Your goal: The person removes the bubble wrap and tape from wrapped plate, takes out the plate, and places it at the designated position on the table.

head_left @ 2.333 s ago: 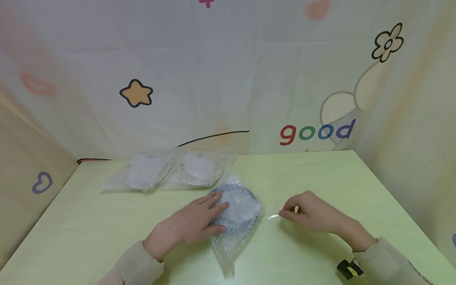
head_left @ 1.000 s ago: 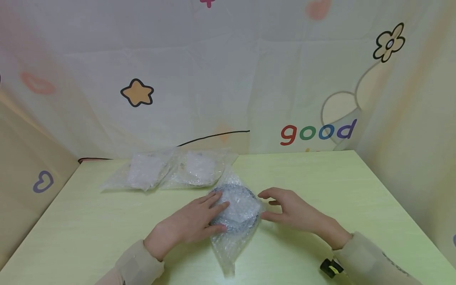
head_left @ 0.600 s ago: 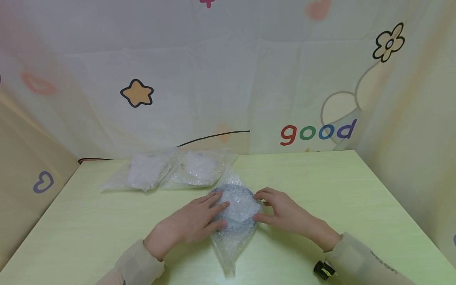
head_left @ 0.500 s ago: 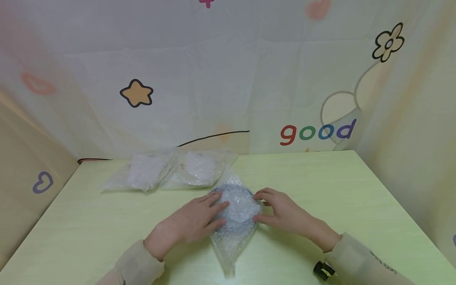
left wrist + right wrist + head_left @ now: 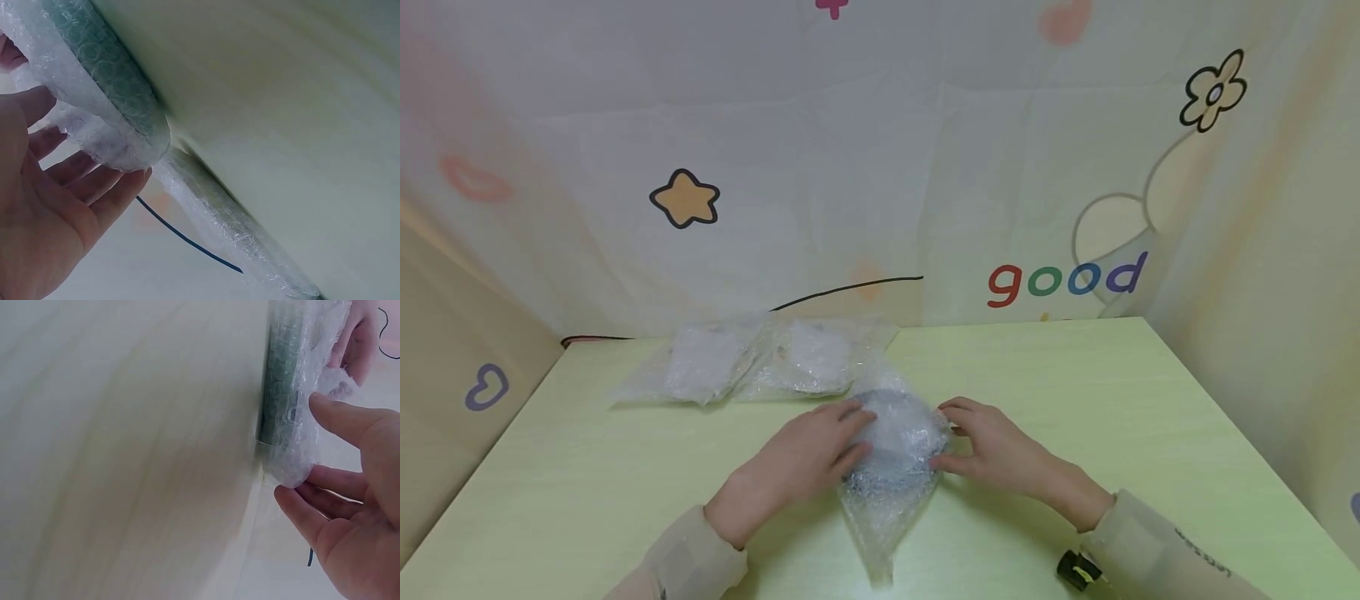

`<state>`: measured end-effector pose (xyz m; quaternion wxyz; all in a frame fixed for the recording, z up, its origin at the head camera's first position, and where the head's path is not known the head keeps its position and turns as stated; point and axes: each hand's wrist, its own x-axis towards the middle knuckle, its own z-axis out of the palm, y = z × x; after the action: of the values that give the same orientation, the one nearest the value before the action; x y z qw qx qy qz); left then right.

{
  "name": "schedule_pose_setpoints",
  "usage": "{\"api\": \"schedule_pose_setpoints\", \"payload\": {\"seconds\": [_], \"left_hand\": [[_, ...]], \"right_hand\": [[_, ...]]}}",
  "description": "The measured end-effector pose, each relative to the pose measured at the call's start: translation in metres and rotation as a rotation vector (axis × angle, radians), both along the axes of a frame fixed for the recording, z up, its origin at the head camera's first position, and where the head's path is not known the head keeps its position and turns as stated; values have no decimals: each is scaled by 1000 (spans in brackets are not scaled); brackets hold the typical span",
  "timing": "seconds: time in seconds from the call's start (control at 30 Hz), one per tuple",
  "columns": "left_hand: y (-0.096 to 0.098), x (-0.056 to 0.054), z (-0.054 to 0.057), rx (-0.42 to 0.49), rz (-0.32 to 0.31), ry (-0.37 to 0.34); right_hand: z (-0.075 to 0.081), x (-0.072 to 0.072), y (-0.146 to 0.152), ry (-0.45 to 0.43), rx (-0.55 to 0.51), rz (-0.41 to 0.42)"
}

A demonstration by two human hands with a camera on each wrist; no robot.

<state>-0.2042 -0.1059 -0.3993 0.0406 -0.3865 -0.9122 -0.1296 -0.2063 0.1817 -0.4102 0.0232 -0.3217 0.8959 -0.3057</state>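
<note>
A round, dark-rimmed thing wrapped in clear bubble wrap, the bubble-wrapped package (image 5: 895, 433), lies mid-table in the head view. What is inside is unclear through the wrap. My left hand (image 5: 801, 450) grips its left side, thumb and fingers bent onto the wrap. Opposite it, my right hand (image 5: 1000, 446) holds the right edge, with the thumb nearer me and the fingers at the far side. The left wrist view shows my left hand (image 5: 56, 187) against the crumpled wrap. In the right wrist view my right hand (image 5: 356, 500) touches the package's rounded end.
Two more bubble-wrapped packages, one at the left (image 5: 700, 362) and one closer to the middle (image 5: 820, 358), lie along the back of the pale green table (image 5: 1075, 375). A printed curtain (image 5: 850, 167) hangs behind and at both sides.
My right hand, which pinched a clear strip to the right of the package, has moved left onto its edge. The strip is out of sight. My left fingers have drawn together; the wrap has shifted.
</note>
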Motion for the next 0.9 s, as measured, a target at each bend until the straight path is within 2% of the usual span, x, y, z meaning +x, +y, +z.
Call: {"api": "schedule_pose_setpoints", "payload": {"seconds": [0.33,0.63,0.9], "left_hand": [[-1,-4,-2,66,42,62],[-1,-8,-2,119,63,105],[-2,-9,2,161,134,123]], "right_hand": [[3,2,-3,18,10,-9],[1,4,-6,85,-46,1],[4,1,-7,93,44,77]]}}
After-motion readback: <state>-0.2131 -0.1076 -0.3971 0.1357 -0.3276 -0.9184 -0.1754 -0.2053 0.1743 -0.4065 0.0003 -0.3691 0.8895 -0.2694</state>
